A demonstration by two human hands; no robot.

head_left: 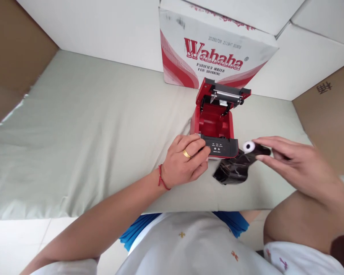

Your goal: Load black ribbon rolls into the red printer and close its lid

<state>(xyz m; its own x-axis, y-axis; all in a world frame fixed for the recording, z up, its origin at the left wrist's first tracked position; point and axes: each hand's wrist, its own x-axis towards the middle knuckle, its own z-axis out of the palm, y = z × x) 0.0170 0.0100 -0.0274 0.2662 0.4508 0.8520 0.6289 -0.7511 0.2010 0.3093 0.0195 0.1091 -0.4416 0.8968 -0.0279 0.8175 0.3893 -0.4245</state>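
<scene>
Red printer open; white roll outside bay.

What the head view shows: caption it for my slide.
Left hand on an open red printer; right hand holding dark wrapping beside a white roll.

Box says "Wahaha PURIFIED WATER FOR DRINKING", brn cardbd "桶".

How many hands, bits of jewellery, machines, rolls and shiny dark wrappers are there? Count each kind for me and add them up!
Hands: 2 (left hand, right hand)
Jewellery: 2 (gold ring, red bracelet)
Red-and-black machine: 1
Roll with a white end: 1
Shiny dark wrapper: 1
Total: 7
</scene>
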